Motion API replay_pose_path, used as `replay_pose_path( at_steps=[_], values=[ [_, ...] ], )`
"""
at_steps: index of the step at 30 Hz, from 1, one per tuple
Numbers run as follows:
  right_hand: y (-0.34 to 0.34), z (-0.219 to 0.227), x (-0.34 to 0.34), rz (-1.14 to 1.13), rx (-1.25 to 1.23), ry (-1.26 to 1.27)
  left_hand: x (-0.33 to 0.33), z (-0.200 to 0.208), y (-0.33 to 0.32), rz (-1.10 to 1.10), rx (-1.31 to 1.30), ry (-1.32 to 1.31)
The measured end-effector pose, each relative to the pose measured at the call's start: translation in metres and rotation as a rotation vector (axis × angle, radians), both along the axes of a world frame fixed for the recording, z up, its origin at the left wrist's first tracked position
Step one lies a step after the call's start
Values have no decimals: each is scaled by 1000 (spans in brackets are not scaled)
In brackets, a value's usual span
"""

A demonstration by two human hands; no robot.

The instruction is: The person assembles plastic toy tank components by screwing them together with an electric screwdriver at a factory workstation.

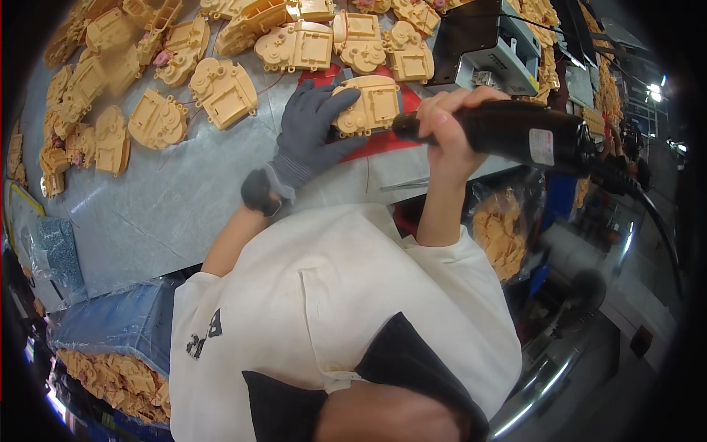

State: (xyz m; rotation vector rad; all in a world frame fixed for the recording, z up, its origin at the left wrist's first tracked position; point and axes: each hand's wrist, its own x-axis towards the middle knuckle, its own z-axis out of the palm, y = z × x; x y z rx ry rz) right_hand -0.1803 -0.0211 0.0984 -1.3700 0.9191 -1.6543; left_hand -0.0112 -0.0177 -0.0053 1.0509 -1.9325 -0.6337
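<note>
My left hand [305,129], in a grey glove, grips a yellow plastic housing [377,104] by its left side, thumb over the top and the other fingers at the edge. The housing sits on a red patch [379,145] of the metal table. A black electric screwdriver [526,132] lies nearly level in my bare right hand [453,129], fingers wrapped round its front part. Its tip end points left, right beside the housing; whether it touches a screw cannot be seen.
Many similar housings [223,92] lie across the metal table [213,184] at the far side and left. A grey box-shaped device [497,59] stands beyond my right hand. A blue bin [118,320] and a plastic bag of yellow parts [501,232] flank me. The screwdriver's cable [655,214] trails right.
</note>
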Motion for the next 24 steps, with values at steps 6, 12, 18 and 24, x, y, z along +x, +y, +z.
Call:
replay_pose_path(
  at_steps=[6,12,18,24],
  values=[
    [4,-3,-3,7,16,49,-4,9,1,-4,-16,30],
    [-27,45,-108,-408,-186,-137,-1,12,6,-10,-8,106],
    [-62,27,-125,-533,-179,4,-4,9,4,26,6,96],
    [-24,26,-84,-298,-37,-127,-4,21,6,46,100,16]
  ],
)
